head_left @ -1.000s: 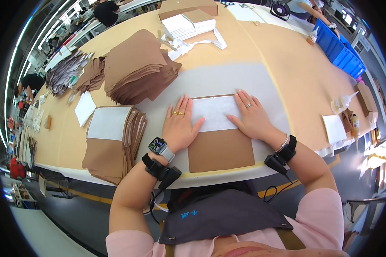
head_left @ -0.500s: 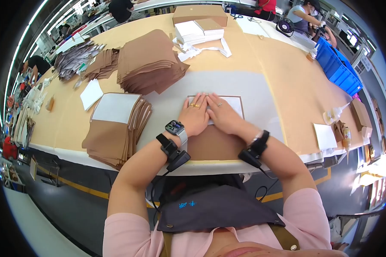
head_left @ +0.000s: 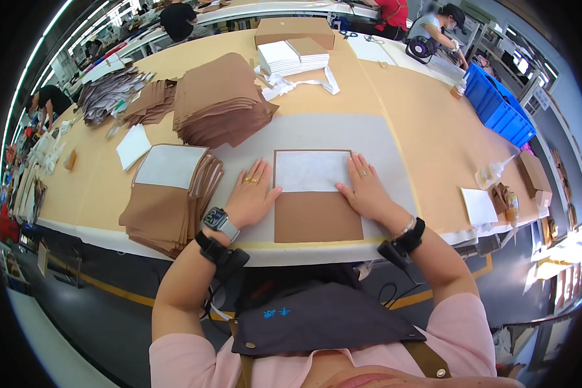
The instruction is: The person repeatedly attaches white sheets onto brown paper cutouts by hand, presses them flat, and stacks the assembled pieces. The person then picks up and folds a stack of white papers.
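A brown fabric piece (head_left: 318,218) lies flat in front of me, with a white sheet (head_left: 313,171) covering its far half. A narrow brown border shows along the sheet's far edge. My left hand (head_left: 251,193) rests flat beside the left edge, thumb touching or close to the piece. Across from it, my right hand (head_left: 367,187) lies flat over the right edge, thumb on the piece near the white sheet's lower corner. The fingers of both hands are stretched out, with nothing held. To the left sits a stack of matching brown pieces (head_left: 154,210), topped by a white sheet (head_left: 167,165).
Behind are a tall brown stack (head_left: 216,97), white sheet bundles (head_left: 283,58) and a cardboard box (head_left: 294,32). On the right stand a blue crate (head_left: 498,107), a glue bottle (head_left: 490,173) and a white pad (head_left: 478,205). Other people work at the far tables.
My hands have moved apart from the middle of the white sheet to its left and right sides, uncovering it. The view has shifted slightly.
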`<state>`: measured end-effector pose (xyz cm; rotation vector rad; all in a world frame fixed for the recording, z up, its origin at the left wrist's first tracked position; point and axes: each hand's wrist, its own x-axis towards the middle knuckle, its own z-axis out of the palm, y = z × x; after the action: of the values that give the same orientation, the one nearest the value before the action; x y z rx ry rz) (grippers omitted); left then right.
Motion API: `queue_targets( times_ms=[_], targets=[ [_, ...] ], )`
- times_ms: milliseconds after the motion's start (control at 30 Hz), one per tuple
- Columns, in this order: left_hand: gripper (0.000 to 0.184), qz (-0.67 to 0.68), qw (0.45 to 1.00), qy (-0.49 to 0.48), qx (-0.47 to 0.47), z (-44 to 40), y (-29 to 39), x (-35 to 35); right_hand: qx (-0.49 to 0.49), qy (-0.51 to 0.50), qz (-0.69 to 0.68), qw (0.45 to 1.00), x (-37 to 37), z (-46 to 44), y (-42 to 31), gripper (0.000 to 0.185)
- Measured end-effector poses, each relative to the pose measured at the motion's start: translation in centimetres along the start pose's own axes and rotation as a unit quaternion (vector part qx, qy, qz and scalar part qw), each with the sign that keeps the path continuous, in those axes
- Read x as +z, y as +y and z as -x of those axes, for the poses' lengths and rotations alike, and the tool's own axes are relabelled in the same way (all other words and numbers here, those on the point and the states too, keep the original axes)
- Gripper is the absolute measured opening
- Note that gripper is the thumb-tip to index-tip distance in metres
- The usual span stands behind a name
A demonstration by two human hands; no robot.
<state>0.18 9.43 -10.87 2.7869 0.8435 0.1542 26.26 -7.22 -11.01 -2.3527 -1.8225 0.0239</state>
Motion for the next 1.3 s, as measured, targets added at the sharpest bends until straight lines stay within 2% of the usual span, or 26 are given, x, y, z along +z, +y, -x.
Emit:
queue_targets(
  times_ms=[33, 100, 133, 167, 200, 233, 300, 367, 400, 433, 467, 500, 533, 600, 633, 700, 733, 800, 833, 900, 967, 1033, 1133, 1233, 1267, 1300],
  targets=[
    [0.070, 0.046, 0.999, 0.016, 0.004, 0.7, -0.6, 0.1, -0.007, 0.003, 0.002, 1.000, -0.4, 0.8, -0.9, 0.077],
    [0.069, 0.092, 0.995, 0.036, 0.000, 2.2, -1.0, 0.3, -0.142, 0.049, -0.033, 0.988, -1.3, 3.4, -3.1, 0.071],
    [0.069, 0.183, 0.982, 0.055, -0.007, 3.2, -0.7, 0.0, -0.149, 0.048, -0.035, 0.987, -1.5, 4.3, -4.4, 0.071],
    [0.069, 0.270, 0.960, 0.073, -0.013, 4.1, -0.5, -0.4, -0.205, 0.041, -0.084, 0.974, -1.7, 5.1, -5.8, 0.059],
    [0.069, 0.268, 0.960, 0.074, -0.021, 4.9, -0.2, -0.7, -0.260, 0.032, -0.133, 0.956, -1.5, 5.6, -6.7, 0.048],
    [0.068, 0.329, 0.941, 0.068, -0.048, 5.7, 0.3, -0.9, -0.266, 0.029, -0.138, 0.954, -1.2, 5.6, -7.0, 0.048],
    [0.067, 0.384, 0.917, 0.071, -0.082, 6.8, 1.1, -1.1, -0.254, 0.152, -0.154, 0.943, -0.6, 5.2, -7.4, 0.024],
    [0.064, 0.580, 0.802, 0.090, -0.116, 7.5, 2.0, -1.2, -0.225, 0.163, -0.188, 0.942, -0.7, 4.9, -7.5, 0.019],
    [0.064, 0.578, 0.800, 0.103, -0.121, 7.7, 2.3, -1.8, -0.188, 0.174, -0.219, 0.941, -0.9, 4.6, -7.5, 0.014],
    [0.061, 0.696, 0.693, 0.045, -0.182, 7.8, 2.5, -2.7, -0.207, 0.173, -0.220, 0.938, -1.9, 4.5, -7.9, 0.014],
    [0.059, 0.795, 0.561, -0.008, -0.231, 7.9, 2.5, -3.4, -0.174, 0.154, -0.264, 0.936, -3.4, 4.8, -8.5, 0.012],
    [0.055, 0.812, 0.535, -0.036, -0.230, 7.6, 2.5, -3.2, -0.144, 0.130, -0.307, 0.932, -4.8, 5.1, -9.0, 0.011],
    [0.052, 0.828, 0.509, -0.061, -0.229, 7.1, 2.5, -2.8, -0.182, 0.123, -0.282, 0.934, -5.7, 5.6, -9.5, 0.011],
    [0.046, 0.834, 0.502, -0.100, -0.204, 6.3, 3.3, -2.9, -0.245, 0.111, -0.263, 0.926, -6.4, 6.4, -10.6, 0.011],
    [0.046, 0.837, 0.501, -0.076, -0.209, 5.8, 3.3, -2.0, -0.307, 0.091, -0.223, 0.921, -6.5, 6.8, -11.0, 0.012],
    [0.037, 0.717, 0.673, -0.033, -0.178, 5.1, 3.0, 0.3, -0.379, 0.071, -0.183, 0.904, -5.8, 7.3, -11.4, 0.013],
    [0.037, 0.716, 0.673, -0.022, -0.184, 5.4, 3.0, 0.7, -0.382, 0.066, -0.177, 0.905, -5.4, 7.5, -11.3, 0.018],
    [0.033, 0.601, 0.785, 0.037, -0.143, 6.0, 2.9, 1.2, -0.386, 0.059, -0.175, 0.904, -5.2, 7.6, -11.0, 0.023],
    [0.033, 0.599, 0.786, 0.038, -0.148, 6.8, 3.3, -0.9, -0.340, 0.068, -0.165, 0.923, -5.7, 7.7, -10.8, 0.030],
    [0.034, 0.406, 0.903, 0.062, -0.124, 8.4, 3.0, -5.4, -0.291, 0.078, -0.160, 0.940, -5.9, 7.7, -10.2, 0.036],
    [0.036, 0.406, 0.900, 0.157, -0.022, 9.3, -0.1, -7.0, -0.247, 0.114, -0.186, 0.944, -5.7, 7.3, -9.5, 0.046],
    [0.037, 0.547, 0.820, 0.165, 0.016, 10.1, -2.9, -10.4, -0.237, 0.122, -0.183, 0.946, -5.3, 7.0, -9.0, 0.045],
    [0.038, 0.539, 0.822, 0.161, -0.085, 11.0, -9.4, -15.2, -0.180, 0.086, -0.203, 0.959, -4.3, 6.5, -8.6, 0.035],
    [0.039, 0.541, 0.794, 0.147, -0.233, 11.2, -16.1, -16.2, -0.208, 0.124, -0.220, 0.945, -2.4, 5.7, -8.3, 0.025],
    [0.039, 0.540, 0.796, 0.145, -0.231, 11.5, -17.9, -15.5, -0.193, 0.148, -0.230, 0.943, -1.8, 5.5, -8.3, 0.022],
    [0.038, 0.535, 0.786, 0.135, -0.278, 11.6, -19.8, -14.6, -0.177, 0.172, -0.239, 0.939, -1.5, 5.5, -8.3, 0.018]
  ],
)
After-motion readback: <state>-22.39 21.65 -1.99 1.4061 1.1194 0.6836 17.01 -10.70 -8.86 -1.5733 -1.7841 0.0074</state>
